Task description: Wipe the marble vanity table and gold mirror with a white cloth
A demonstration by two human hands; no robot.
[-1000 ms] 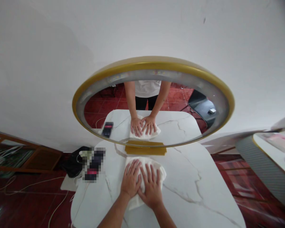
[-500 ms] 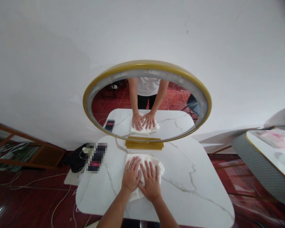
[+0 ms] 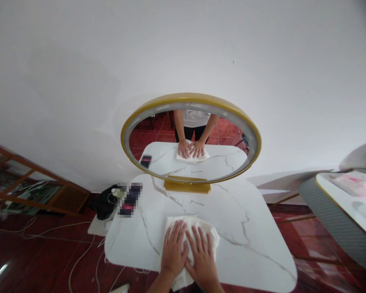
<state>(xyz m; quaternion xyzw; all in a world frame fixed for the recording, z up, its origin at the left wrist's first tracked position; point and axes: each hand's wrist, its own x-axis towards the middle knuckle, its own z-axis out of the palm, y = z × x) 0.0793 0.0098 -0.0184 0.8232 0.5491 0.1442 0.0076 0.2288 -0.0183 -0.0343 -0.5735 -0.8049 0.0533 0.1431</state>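
Under both palms a white cloth (image 3: 189,221) lies spread on the white marble-patterned table (image 3: 247,260), close to its front edge. My left hand (image 3: 173,250) rests flat on the cloth's left half, fingers stretched out and pointing away from me. Beside it, my right hand (image 3: 201,254) presses flat on the right half with its fingers spread. The two thumbs are close together near the middle. Part of the cloth is hidden beneath the hands.
An oval gold-framed mirror (image 3: 189,97) stands at the table's back on a gold base (image 3: 187,186), reflecting the hands. A pixelated dark object (image 3: 131,199) lies at the left edge. Cables trail over the red floor. A second table (image 3: 338,195) stands right; a wooden cabinet (image 3: 67,199) left.
Both hands have slid the cloth toward me, from mid-table to near the front edge. The fingers remain stretched out on it. The view has shifted slightly.
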